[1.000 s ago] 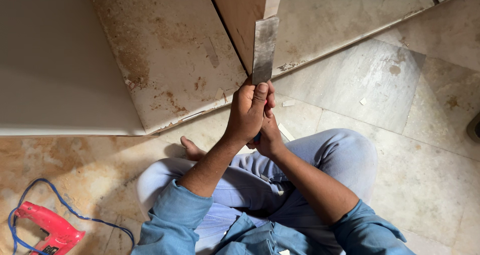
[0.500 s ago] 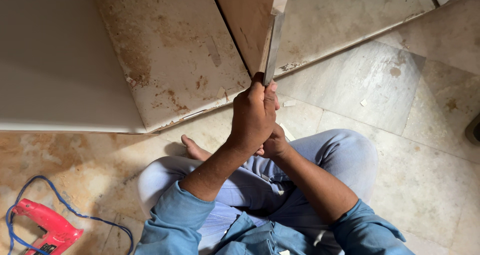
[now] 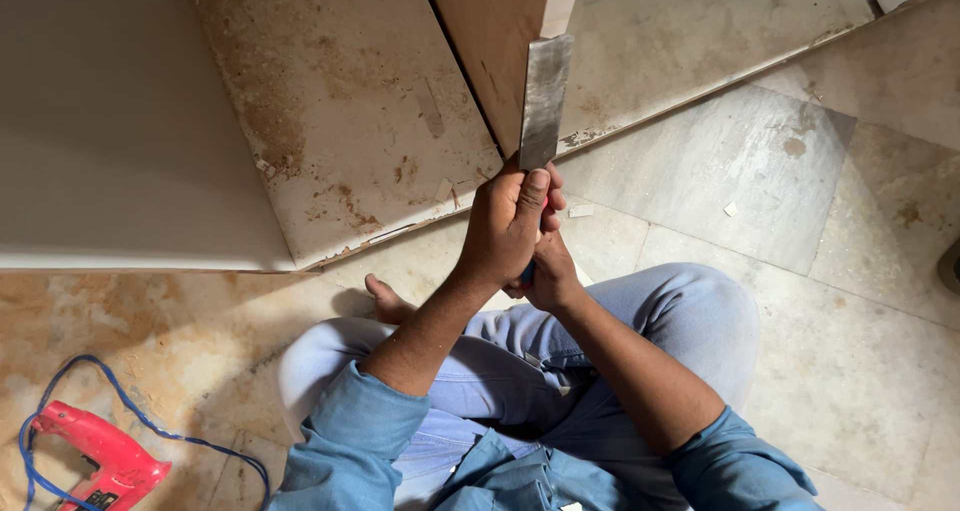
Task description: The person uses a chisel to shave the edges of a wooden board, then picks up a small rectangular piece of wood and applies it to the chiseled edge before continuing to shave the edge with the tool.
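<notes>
I sit cross-legged on a stone floor. Both hands grip a wide metal scraper [image 3: 545, 101] that points up and away from me. My left hand [image 3: 510, 221] wraps around the base of the blade, thumb pressed on the metal. My right hand [image 3: 548, 271] sits just below and behind it on the handle, mostly hidden. The flat blade rests against the lower edge of a brown wooden panel [image 3: 490, 41] that stands upright on a stained board [image 3: 350, 111].
A red power tool [image 3: 100, 456] with a blue cord [image 3: 70, 391] lies on the floor at the lower left. A pale wall or cabinet face [image 3: 110, 121] fills the upper left. Small white chips [image 3: 580, 211] lie scattered on the marble tiles.
The scraper turned edge-on half a second ago and now shows its flat face again. My hands stay close to the same spot at the panel's lower edge.
</notes>
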